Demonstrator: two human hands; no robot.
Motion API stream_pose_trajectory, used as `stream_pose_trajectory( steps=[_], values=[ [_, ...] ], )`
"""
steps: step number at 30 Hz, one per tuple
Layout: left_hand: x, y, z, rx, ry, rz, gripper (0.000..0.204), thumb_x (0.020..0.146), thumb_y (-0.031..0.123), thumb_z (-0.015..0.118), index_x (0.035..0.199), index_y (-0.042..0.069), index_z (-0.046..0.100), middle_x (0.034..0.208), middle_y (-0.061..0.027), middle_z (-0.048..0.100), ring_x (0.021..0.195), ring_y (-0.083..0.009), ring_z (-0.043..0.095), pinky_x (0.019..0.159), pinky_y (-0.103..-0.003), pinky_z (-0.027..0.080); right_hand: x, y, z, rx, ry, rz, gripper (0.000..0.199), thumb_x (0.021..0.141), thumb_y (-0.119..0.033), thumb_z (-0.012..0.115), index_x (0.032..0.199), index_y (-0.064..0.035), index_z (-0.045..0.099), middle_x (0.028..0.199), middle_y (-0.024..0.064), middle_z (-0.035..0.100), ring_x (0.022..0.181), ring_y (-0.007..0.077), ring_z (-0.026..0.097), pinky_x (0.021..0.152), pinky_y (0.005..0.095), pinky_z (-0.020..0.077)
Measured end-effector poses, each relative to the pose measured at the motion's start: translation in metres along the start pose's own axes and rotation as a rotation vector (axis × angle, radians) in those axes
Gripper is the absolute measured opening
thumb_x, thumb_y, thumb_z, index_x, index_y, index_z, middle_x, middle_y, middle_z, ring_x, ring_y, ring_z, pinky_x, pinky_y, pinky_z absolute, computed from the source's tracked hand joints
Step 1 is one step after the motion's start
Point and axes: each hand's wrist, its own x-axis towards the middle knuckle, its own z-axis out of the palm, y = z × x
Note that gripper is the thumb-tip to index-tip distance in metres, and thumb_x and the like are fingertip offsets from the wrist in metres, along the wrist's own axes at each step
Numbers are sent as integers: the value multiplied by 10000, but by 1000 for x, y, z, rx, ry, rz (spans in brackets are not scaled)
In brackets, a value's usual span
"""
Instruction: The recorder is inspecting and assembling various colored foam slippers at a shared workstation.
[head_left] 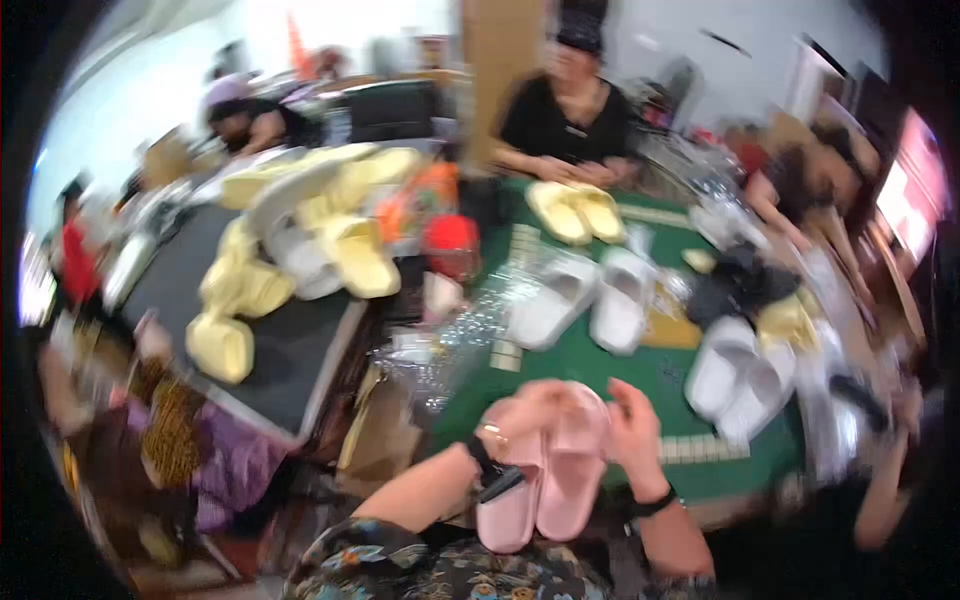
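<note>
Two pink slippers (pixel 545 470) are getting held together at the near table edge, left hand (pixel 520 412) and right hand (pixel 632 428) both wrapping around them. White pairs (pixel 590 295) and yellow ones (pixel 330 240) are sitting loose farther back, apparently unsorted.
</note>
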Motion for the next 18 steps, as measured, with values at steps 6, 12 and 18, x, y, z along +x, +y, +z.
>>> stream_pose_trajectory(
  steps=[6, 12, 18],
  values=[
    [-8, 1, 9, 307, 89, 217, 182, 852, 136, 601, 933, -14, 662, 871, -189, 681, 803, -286, 656, 718, -392, 497, 30, 1, 33, 169, -343, 58, 166, 892, -94, 576, 999, 23, 624, 884, 75, 648, 783, 142, 583, 695, 281, 479],
    [-7, -7, 18, 204, 124, 279, 159, 788, 90, 600, 888, -16, 663, 808, -211, 661, 719, -338, 639, 650, -412, 485, 19, -19, 24, 236, -327, 360, 228, 934, -195, 596, 974, 28, 623, 1011, 166, 618, 846, 247, 576, 712, 347, 495],
    [-36, 9, 9, 264, 409, 140, 162, 853, 150, 580, 933, 44, 671, 820, -151, 666, 756, -239, 642, 706, -368, 499, 21, -1, 47, 447, -228, 212, 104, 910, -98, 574, 841, -21, 580, 735, 5, 557, 641, 85, 498, 539, 226, 415]
  ],
)
